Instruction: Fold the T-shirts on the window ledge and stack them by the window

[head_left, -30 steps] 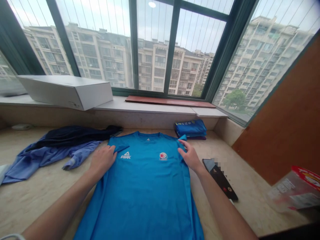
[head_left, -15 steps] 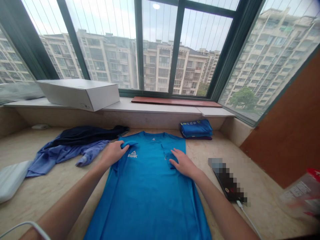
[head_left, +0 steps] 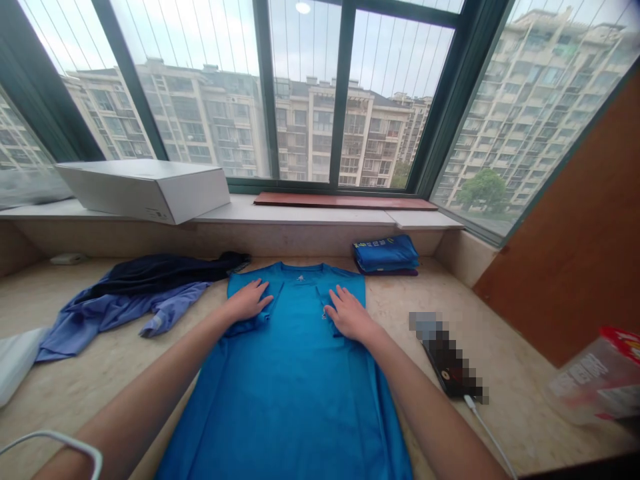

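A blue T-shirt [head_left: 295,387] lies spread on the stone-topped ledge, its collar toward the window. Both its sleeves are folded inward over the chest. My left hand [head_left: 249,301] rests flat on the folded sleeve at the shirt's left side, fingers stretched out. On the opposite sleeve fold lies my right hand [head_left: 350,313], its fingers spread and pressing the cloth. The chest logo is covered by the left-hand fold.
Dark and violet-blue clothes [head_left: 125,300] lie crumpled at the left. A folded blue garment stack [head_left: 386,255] sits at the back right. A phone [head_left: 447,367] with a white cable, a clear plastic jar [head_left: 595,380] and a white box [head_left: 145,190] stand around.
My left hand has brought the left sleeve inward, let it go and flattened over it, covering the logo. My right hand stays on its fold. The view has shifted slightly right.
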A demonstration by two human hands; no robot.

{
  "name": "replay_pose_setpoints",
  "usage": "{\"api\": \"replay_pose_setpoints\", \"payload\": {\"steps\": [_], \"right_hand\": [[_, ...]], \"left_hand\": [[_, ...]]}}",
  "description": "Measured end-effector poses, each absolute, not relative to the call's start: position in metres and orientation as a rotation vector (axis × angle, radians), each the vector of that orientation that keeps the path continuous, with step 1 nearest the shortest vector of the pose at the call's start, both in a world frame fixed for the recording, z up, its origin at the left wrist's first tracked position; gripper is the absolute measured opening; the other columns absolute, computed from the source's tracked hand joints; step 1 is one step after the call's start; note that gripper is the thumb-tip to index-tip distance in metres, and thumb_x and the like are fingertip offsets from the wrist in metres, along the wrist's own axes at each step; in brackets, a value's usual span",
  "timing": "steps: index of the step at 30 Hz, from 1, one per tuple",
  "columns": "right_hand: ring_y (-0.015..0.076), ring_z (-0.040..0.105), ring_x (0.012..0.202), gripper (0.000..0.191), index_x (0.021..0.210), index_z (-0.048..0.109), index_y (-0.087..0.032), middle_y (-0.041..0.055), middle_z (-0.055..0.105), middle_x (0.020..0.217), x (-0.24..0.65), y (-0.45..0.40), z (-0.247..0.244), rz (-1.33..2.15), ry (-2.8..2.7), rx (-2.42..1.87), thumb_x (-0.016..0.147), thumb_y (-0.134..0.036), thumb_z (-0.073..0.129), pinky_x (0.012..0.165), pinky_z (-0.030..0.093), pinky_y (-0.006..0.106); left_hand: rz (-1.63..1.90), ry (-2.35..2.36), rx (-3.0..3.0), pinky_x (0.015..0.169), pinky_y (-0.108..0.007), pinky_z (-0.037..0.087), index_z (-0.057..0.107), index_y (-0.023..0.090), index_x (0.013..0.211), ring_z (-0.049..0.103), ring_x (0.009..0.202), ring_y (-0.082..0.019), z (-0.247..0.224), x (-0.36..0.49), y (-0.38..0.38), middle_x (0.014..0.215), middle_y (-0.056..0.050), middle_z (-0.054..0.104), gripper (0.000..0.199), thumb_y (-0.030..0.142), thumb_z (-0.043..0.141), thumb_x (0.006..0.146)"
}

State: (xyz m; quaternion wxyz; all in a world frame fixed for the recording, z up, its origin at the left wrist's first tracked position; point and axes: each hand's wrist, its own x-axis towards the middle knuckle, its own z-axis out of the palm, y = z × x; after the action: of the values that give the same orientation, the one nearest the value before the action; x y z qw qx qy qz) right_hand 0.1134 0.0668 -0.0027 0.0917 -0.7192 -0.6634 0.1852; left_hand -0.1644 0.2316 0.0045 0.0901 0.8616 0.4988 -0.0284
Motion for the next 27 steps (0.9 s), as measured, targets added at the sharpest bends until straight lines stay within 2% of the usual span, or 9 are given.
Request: {"api": "replay_pose_setpoints", "payload": {"steps": [3, 5, 10, 19, 27], "right_hand": [[0.0313, 0.004, 0.159, 0.074, 0.164, 0.019, -0.014, 0.0137, 0.007, 0.172, 0.113, 0.076, -0.007, 0.584, -1.909, -2.248, 0.106, -0.058, 0.023, 0.127, 0.009, 0.047], [0.0324, 0.003, 0.159, 0.075, 0.165, 0.017, -0.014, 0.0143, 0.005, 0.172, 0.112, 0.081, -0.01, 0.581, -1.879, -2.291, 0.105, -0.06, 0.022, 0.127, 0.008, 0.049], [0.0278, 0.0, 0.16, 0.075, 0.165, 0.014, -0.018, 0.0092, 0.003, 0.173, 0.1, 0.093, -0.014, 0.557, -1.913, -2.273, 0.104, -0.062, 0.017, 0.127, 0.002, 0.049], [0.0257, 0.002, 0.16, 0.076, 0.166, 0.012, -0.019, 0.0087, 0.005, 0.173, 0.103, 0.104, -0.019, 0.55, -1.834, -2.243, 0.104, -0.063, 0.01, 0.127, 0.003, 0.048], [0.0257, 0.0, 0.16, 0.077, 0.166, 0.014, -0.021, 0.0076, 0.003, 0.173, 0.103, 0.104, -0.023, 0.515, -1.875, -2.276, 0.103, -0.065, 0.01, 0.126, 0.0, 0.05]], "left_hand": [[-0.087, 1.626, 2.513, 0.122, -0.057, 0.022, 0.033, 0.009, 0.159, 0.02, 0.155, -0.042, -0.005, -0.163, 0.234, 0.167, -0.023, 0.024, 0.075, 0.055, 0.031, 0.101], [-0.077, 1.672, 2.496, 0.121, -0.061, 0.02, 0.03, 0.008, 0.161, 0.017, 0.155, -0.043, -0.008, -0.16, 0.235, 0.168, -0.024, 0.021, 0.075, 0.055, 0.026, 0.102], [-0.045, 1.627, 2.528, 0.124, -0.055, 0.017, 0.026, 0.011, 0.162, 0.013, 0.158, -0.036, -0.015, -0.149, 0.233, 0.17, -0.018, 0.016, 0.074, 0.056, 0.022, 0.103], [-0.017, 1.608, 2.555, 0.126, -0.054, 0.013, 0.023, 0.008, 0.163, 0.008, 0.158, -0.034, -0.014, -0.143, 0.228, 0.171, -0.016, 0.013, 0.075, 0.053, 0.018, 0.103], [-0.024, 1.563, 2.583, 0.126, -0.053, 0.013, 0.023, 0.008, 0.163, 0.011, 0.158, -0.034, -0.02, -0.138, 0.217, 0.17, -0.016, 0.014, 0.08, 0.058, 0.019, 0.102]]}}
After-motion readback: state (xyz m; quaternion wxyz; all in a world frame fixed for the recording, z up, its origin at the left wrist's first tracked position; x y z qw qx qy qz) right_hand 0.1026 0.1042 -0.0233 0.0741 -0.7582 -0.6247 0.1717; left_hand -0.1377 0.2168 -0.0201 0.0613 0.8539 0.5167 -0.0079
